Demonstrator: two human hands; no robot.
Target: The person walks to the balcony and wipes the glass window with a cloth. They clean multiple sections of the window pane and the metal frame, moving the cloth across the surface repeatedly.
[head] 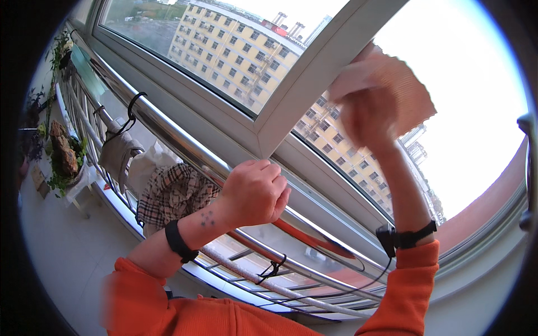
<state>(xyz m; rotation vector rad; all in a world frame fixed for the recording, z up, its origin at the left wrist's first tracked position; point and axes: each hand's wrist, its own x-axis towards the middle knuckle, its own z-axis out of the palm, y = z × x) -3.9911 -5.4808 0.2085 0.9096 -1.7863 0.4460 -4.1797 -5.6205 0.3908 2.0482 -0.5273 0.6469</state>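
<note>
My right hand (370, 117) is raised and blurred by motion. It holds a pinkish-brown ribbed cloth (410, 90) in front of the right window pane (454, 63), partly over the white upright of the window frame (307, 71). My left hand (254, 193) is curled with its knuckles up over the polished metal handrail (168, 136), below the corner of the frame. Its fingertips are hidden, so whether it grips the rail does not show. Black bands circle both wrists, and a small dark device with a cable (384, 239) sits at the right one.
A checked cloth (180, 193) and a grey cloth (119, 153) hang on the railing at left. Black ties (134, 109) loop round the bars. Potted plants with a brown rock (63, 151) stand at far left. Outside is a yellow building (235, 54).
</note>
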